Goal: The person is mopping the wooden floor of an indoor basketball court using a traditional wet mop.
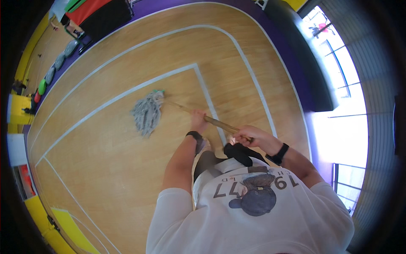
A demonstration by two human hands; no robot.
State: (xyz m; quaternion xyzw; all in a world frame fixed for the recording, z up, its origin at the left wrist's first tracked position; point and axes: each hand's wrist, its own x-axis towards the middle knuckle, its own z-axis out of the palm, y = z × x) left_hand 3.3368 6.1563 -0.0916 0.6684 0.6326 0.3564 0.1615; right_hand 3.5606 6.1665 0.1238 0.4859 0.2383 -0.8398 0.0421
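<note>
A string mop with a grey head (147, 112) and a green clamp lies spread on the wooden court floor (127, 165), left of the painted corner line. From it a wooden mop handle (222, 125) slants back towards my body. My left hand (199, 121) grips the handle about halfway along, a dark band at its wrist. Around the handle's near end my right hand (249, 136) is closed, with a black watch on that wrist. Below the hands are my dark legwear and part of a foot.
Grey, green and red rounded objects (50, 75) line the floor's left edge. A black-and-red padded piece (104, 17) stands at the upper left, a person (60, 12) beside it. A long black padded block (299, 54) lies along the right, by bright windows.
</note>
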